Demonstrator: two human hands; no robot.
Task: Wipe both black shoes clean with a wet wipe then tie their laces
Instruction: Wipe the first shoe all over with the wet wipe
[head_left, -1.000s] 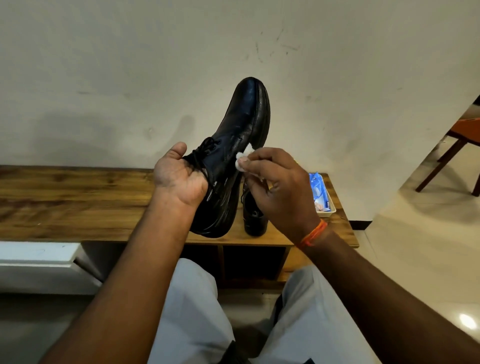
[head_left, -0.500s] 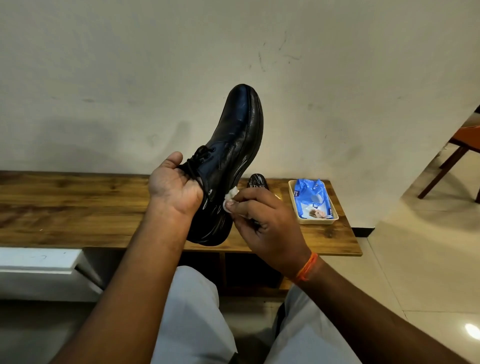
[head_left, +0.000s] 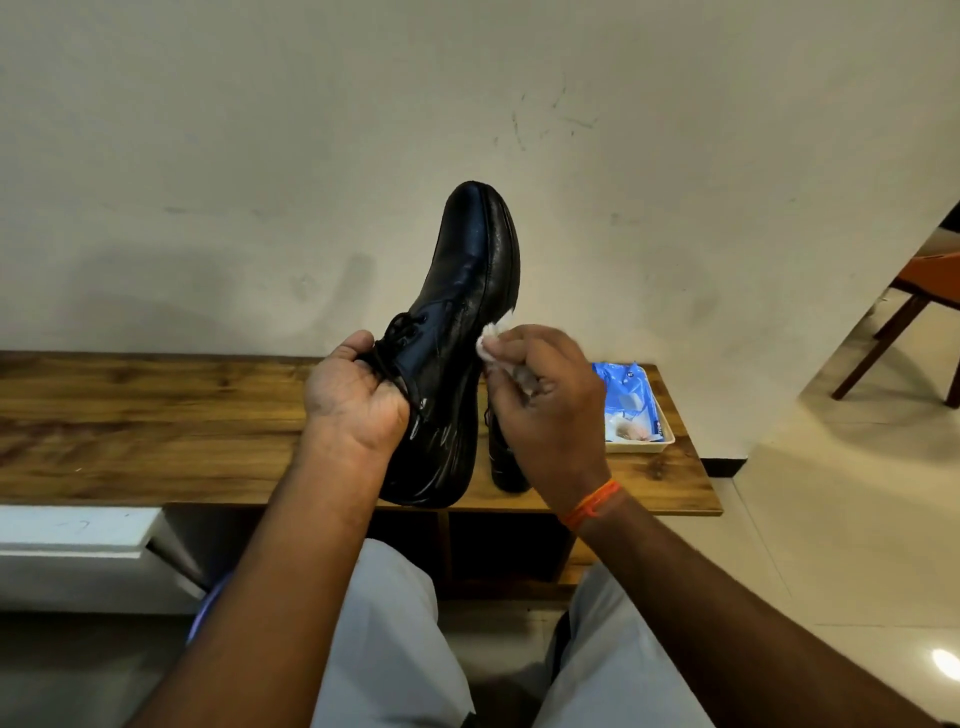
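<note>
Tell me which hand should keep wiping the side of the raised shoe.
The right hand. It pinches the wet wipe against the raised shoe near its sole edge, while the left hand grips that shoe at the laces and holds it up.

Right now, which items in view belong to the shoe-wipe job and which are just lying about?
In the job: held shoe in left hand; wet wipe in right hand; second shoe on the bench; wipes pack.

Lying about: tray, wooden chair.

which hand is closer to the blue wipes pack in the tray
Right. The right hand with the wet wipe sits just left of the blue wipes pack; the left hand grips the raised shoe, farther left.
</note>
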